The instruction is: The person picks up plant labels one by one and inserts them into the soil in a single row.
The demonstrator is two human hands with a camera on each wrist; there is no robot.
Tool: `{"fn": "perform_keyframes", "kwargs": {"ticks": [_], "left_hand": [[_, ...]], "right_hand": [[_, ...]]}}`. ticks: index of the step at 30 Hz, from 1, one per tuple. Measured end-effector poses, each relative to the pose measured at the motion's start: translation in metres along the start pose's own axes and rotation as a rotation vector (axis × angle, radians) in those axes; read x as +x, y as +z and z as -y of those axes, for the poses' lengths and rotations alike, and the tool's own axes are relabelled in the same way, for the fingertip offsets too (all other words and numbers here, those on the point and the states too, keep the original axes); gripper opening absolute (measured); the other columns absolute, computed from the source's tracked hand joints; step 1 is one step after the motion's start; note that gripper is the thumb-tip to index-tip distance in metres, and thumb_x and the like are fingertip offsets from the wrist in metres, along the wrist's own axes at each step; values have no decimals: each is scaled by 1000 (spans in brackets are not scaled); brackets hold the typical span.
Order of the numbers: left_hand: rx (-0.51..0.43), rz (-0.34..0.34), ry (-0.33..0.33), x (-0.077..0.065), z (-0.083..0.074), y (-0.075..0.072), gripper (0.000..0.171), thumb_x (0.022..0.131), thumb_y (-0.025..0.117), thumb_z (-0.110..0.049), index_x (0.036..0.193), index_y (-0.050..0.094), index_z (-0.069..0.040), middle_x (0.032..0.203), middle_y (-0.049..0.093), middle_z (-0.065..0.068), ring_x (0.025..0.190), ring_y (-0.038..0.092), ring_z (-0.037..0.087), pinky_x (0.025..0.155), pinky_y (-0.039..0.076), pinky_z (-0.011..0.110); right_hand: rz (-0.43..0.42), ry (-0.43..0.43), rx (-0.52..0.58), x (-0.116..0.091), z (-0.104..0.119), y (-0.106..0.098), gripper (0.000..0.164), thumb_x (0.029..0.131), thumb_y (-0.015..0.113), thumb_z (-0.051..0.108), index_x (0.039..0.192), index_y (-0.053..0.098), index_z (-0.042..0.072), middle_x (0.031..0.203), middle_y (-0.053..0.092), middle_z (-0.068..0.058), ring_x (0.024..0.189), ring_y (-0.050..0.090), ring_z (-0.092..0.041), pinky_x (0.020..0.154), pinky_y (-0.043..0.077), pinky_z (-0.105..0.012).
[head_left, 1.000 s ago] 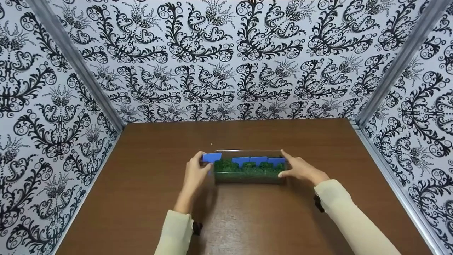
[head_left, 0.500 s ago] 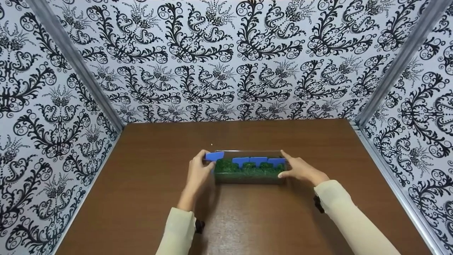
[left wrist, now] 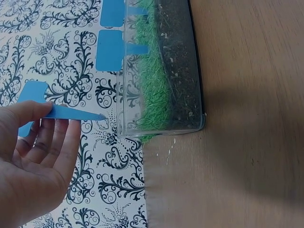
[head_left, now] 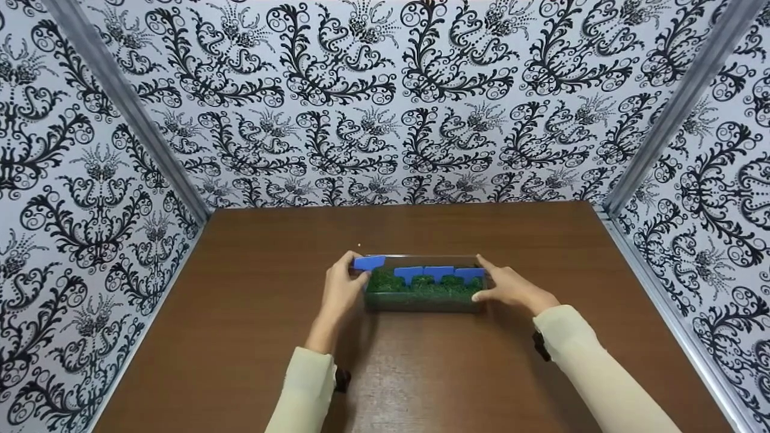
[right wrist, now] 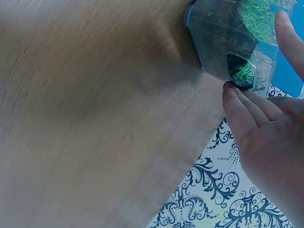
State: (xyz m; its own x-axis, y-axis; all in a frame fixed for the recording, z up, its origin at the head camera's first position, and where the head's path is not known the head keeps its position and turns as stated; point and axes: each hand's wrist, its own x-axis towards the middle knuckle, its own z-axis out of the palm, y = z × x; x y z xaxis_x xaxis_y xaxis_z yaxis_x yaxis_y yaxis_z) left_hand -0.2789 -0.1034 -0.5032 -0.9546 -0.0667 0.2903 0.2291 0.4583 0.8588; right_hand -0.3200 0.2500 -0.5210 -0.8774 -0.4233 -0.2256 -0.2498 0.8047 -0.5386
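Observation:
A clear rectangular planter box (head_left: 424,304) stands on the table, holding dark soil (left wrist: 179,71) topped with green grass-like shreds (left wrist: 154,80). Three blue T-shaped plant labels (head_left: 439,272) stand upright along its middle and right part. My left hand (head_left: 340,294) pinches another blue plant label (left wrist: 71,113) between thumb and fingers, just above the box's left end. Its pointed stem aims at the box and shows apart from the wall in the left wrist view. At the right end, my right hand (head_left: 514,288) grips the box with thumb and fingers spread across that end.
The brown wooden table (head_left: 271,361) carries the box near its middle. Patterned black-and-white walls (head_left: 385,120) enclose the back and sides, with metal corner posts (head_left: 132,108). A tiny pale speck (head_left: 359,245) lies behind the box.
My left hand has moved right and slightly away from me, bringing the blue plant label over the box's left end. The right hand and the box have stayed in place.

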Motion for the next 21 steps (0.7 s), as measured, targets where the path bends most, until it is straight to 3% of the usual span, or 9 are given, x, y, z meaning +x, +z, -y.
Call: {"fn": "perform_keyframes", "kwargs": {"ticks": [7,11,17,21], "left_hand": [[-3,6,-6,3,0,3,15,81,69,4,94,64,0,90,69,12,78,64,16,70,52,27],[3,7,25,5,1,4,16,80,68,5,94,63,0,89,70,13,76,62,14,68,51,26],[-24,30,10,9,2,9,14,81,67,6,93,63,0,84,70,15,67,60,10,65,51,24],[6,32,8,12,4,12,14,81,68,6,92,63,-1,84,69,14,67,57,9,66,49,23]], "right_hand": [[0,3,2,0,0,-2,99,91,72,36,159,9,2,156,29,-34,142,32,-51,115,30,-63],[-2,-6,-4,0,0,-2,99,91,72,36,159,9,1,156,29,-34,142,33,-51,115,29,-63],[1,-8,4,-1,-1,-2,99,91,72,36,159,9,2,156,28,-34,143,32,-50,115,29,-63],[-1,-6,-1,-1,-2,-3,98,91,72,37,159,10,4,156,29,-34,143,32,-50,115,29,-63]]}}
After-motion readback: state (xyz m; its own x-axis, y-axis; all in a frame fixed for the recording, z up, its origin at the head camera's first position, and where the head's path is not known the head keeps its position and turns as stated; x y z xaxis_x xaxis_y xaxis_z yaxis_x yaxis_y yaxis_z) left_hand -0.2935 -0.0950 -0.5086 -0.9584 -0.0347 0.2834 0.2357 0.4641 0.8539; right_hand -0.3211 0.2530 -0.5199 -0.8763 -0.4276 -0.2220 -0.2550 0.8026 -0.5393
